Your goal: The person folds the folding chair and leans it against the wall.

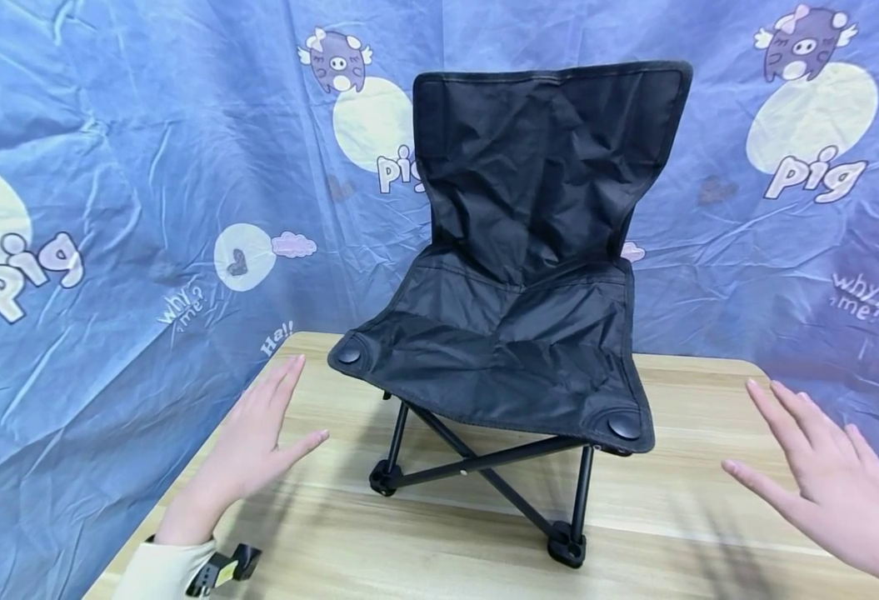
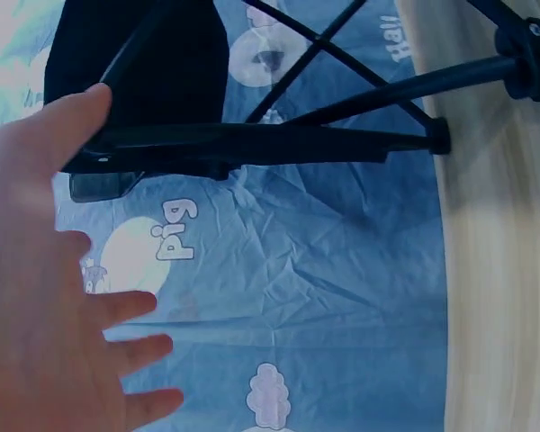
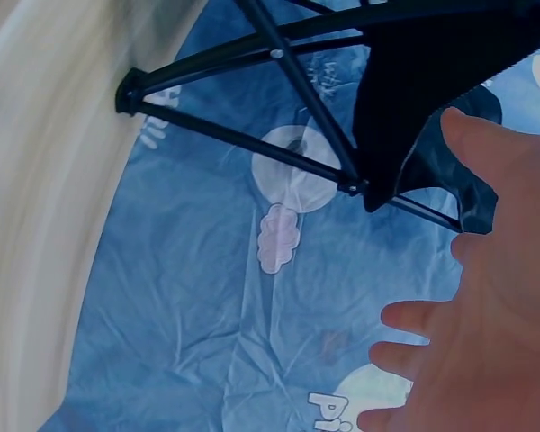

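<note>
A black folding chair (image 1: 514,333) stands unfolded and upright on the wooden table, its fabric back leaning slightly rearward. Its crossed metal legs (image 1: 476,467) end in black plastic feet (image 1: 566,546). To the left of the seat my left hand (image 1: 255,437) hovers with fingers spread and nothing in them. My right hand (image 1: 821,471) is held out on the other side, apart from the chair, fingers extended and thumb pointing toward it. In the left wrist view the chair's legs (image 2: 369,99) show beyond my thumb; the right wrist view shows the chair frame (image 3: 243,144) from its other side.
The table (image 1: 439,550) has rounded back corners. Behind and beside it hangs a blue curtain (image 1: 147,150) printed with pigs and lettering. A small black device (image 1: 222,571) is strapped at my left wrist, over a white sleeve (image 1: 165,571).
</note>
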A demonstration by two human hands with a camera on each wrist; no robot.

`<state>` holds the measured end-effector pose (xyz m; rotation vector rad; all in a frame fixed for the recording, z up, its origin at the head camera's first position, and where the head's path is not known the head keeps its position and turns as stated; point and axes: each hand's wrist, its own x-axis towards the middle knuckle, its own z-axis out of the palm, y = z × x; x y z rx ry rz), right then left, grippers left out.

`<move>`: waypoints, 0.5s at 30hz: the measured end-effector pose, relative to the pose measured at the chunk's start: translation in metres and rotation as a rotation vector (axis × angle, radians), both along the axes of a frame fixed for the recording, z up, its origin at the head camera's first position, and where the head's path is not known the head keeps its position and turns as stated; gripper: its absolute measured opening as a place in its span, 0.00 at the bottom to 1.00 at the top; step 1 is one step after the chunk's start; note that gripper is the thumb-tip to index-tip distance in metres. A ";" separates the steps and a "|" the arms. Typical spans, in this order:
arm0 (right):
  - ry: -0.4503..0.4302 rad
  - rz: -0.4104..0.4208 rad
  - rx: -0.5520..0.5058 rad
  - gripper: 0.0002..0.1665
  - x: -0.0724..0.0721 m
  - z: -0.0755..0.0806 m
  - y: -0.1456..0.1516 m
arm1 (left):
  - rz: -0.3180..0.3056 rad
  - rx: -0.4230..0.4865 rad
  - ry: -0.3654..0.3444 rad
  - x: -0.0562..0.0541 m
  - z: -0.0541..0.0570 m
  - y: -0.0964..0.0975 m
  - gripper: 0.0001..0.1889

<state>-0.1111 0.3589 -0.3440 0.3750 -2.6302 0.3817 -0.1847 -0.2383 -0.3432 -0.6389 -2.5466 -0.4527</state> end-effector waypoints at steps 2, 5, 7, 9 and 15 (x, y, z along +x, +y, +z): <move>0.011 0.036 -0.035 0.56 -0.001 0.002 -0.001 | -0.019 0.043 -0.009 0.000 0.002 0.000 0.51; 0.001 0.080 -0.089 0.56 -0.001 0.004 -0.002 | -0.041 0.102 -0.035 -0.001 0.004 0.001 0.51; -0.023 0.102 -0.128 0.56 0.000 0.004 -0.003 | -0.053 0.134 -0.046 -0.001 0.004 0.001 0.51; -0.068 0.109 -0.175 0.56 0.001 0.004 -0.004 | -0.069 0.164 -0.043 -0.002 0.005 0.002 0.51; -0.103 0.172 -0.293 0.57 0.003 0.006 -0.009 | -0.165 0.268 -0.011 -0.005 0.003 0.007 0.51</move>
